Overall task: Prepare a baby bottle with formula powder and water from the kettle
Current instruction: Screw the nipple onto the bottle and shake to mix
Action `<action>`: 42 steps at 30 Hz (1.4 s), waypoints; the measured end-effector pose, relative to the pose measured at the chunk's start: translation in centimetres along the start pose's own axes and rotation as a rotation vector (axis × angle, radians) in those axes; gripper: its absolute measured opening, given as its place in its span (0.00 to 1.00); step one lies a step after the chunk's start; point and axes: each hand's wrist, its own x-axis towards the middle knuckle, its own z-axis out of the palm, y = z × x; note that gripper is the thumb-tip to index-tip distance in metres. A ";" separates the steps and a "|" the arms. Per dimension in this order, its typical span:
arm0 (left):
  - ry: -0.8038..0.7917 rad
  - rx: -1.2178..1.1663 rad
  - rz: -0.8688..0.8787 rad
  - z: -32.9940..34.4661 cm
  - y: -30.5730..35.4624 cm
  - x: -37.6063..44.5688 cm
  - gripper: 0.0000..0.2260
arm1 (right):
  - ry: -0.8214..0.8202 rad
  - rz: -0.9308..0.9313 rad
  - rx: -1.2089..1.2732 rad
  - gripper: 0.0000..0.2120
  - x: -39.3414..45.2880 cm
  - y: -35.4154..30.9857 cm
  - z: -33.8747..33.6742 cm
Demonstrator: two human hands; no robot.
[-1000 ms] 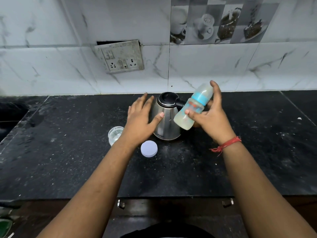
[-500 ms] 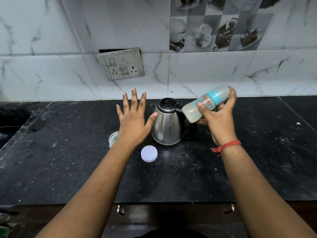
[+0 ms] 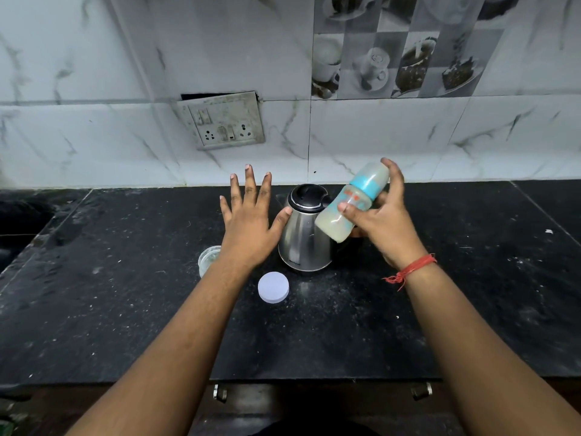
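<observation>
right hand (image 3: 385, 226) grips the tilted baby bottle (image 3: 350, 202) above the kettle (image 3: 303, 237); left hand (image 3: 250, 223) spread flat, holding nothing

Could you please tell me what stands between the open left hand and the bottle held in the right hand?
The steel kettle stands between them, seen in the head view.

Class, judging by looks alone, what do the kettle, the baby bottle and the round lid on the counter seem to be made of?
Kettle: likely stainless steel with a brushed sheen that shows soft reflections; its lid looks like black plastic.
Baby bottle: translucent plastic, probably; cloudy liquid shows through, and it has a blue collar.
Round lid: matte white, apparently plastic.
Counter: polished dark speckled stone.
</observation>
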 end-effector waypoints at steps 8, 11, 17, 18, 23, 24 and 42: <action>-0.009 -0.026 -0.003 0.4 -0.3 0.7 0.36 | 0.036 -0.053 -0.045 0.49 0.8 0.3 0.2; -0.005 -0.021 -0.001 0.4 -0.5 1.0 0.36 | 0.075 -0.022 0.029 0.50 1.0 0.7 0.3; 0.011 -0.004 0.016 0.6 -0.5 1.8 0.35 | 0.131 -0.027 0.006 0.48 1.3 1.2 0.9; 0.015 0.001 0.018 0.6 -0.6 1.9 0.35 | 0.057 -0.017 -0.034 0.49 1.2 1.4 1.1; 0.035 0.021 0.037 0.5 -0.9 2.2 0.35 | 0.236 -0.009 0.142 0.48 1.6 0.9 0.9; 0.039 0.028 0.041 0.5 -0.9 2.2 0.35 | 0.282 -0.025 0.164 0.48 1.7 0.8 0.9; 0.061 0.104 0.057 -0.5 -1.4 3.1 0.34 | -0.062 -0.038 -0.073 0.48 2.8 -0.5 0.6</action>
